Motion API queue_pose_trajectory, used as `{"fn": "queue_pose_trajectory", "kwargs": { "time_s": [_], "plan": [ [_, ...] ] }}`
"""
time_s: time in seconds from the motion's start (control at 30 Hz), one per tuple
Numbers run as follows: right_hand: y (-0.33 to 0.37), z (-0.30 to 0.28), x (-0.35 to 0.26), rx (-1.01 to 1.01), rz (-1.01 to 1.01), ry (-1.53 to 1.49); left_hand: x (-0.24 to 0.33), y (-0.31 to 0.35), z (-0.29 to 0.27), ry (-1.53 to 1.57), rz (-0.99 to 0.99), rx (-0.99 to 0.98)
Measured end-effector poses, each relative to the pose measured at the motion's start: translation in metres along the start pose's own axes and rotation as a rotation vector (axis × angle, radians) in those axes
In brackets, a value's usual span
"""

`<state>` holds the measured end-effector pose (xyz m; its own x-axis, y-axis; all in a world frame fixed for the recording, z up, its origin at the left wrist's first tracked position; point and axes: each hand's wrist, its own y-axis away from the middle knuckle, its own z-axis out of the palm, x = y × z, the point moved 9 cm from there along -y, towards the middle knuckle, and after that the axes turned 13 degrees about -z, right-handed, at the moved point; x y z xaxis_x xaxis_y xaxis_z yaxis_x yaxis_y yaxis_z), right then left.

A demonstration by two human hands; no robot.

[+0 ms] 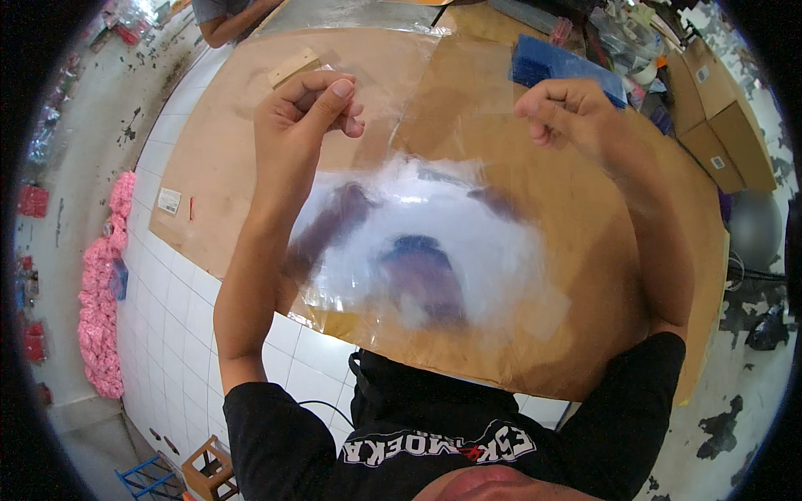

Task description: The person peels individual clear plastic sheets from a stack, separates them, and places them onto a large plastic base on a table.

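My left hand (307, 108) is raised over the far left part of the brown-covered table (585, 275), its fingers curled and the thumb pressed to the index finger. Level with it on the right, my right hand (568, 113) is closed in a similar pinch. Faint glints of clear plastic show by the left fingertips, but what either hand grips cannot be made out. Between and below my hands, a glossy clear plastic surface (501, 242) mirrors white light and my dark outline. A small tan block (296, 67) lies just beyond my left hand.
Beyond my right hand lies a blue flat pack (555, 67), near piled clear plastic bags (626, 46) and a cardboard box (723, 108). A white label (169, 200) lies at the left edge. Pink bundles (100, 317) line the floor; another person's arm (238, 21) shows far left.
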<state>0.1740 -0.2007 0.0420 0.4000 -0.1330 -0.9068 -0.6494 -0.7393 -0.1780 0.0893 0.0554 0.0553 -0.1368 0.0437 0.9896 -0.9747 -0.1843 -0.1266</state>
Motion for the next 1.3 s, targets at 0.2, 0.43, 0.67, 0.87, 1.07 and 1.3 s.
{"fn": "queue_pose_trajectory", "kwargs": {
  "time_s": [0.2, 0.43, 0.67, 0.87, 1.07, 1.3],
  "plan": [
    [0.001, 0.069, -0.013, -0.184, -0.190, -0.297, -0.003, 0.005, 0.006, 0.060, -0.009, -0.006],
    [0.016, 0.110, -0.006, -0.007, 0.106, -0.652, -0.011, 0.022, 0.035, 0.109, -0.009, 0.002],
    [0.017, 0.102, 0.005, 0.115, 0.116, -0.480, -0.010, 0.024, 0.029, 0.087, 0.026, 0.049],
    [0.016, 0.089, 0.013, 0.142, 0.065, -0.365, -0.006, 0.013, -0.008, 0.202, 0.065, 0.192],
    [0.013, 0.082, 0.033, 0.125, 0.036, -0.655, -0.011, 0.001, -0.012, 0.313, -0.073, 0.048],
    [0.012, 0.062, -0.005, 0.263, -0.147, -0.839, -0.024, 0.011, 0.024, 0.050, -0.183, -0.072]
  ]
}}
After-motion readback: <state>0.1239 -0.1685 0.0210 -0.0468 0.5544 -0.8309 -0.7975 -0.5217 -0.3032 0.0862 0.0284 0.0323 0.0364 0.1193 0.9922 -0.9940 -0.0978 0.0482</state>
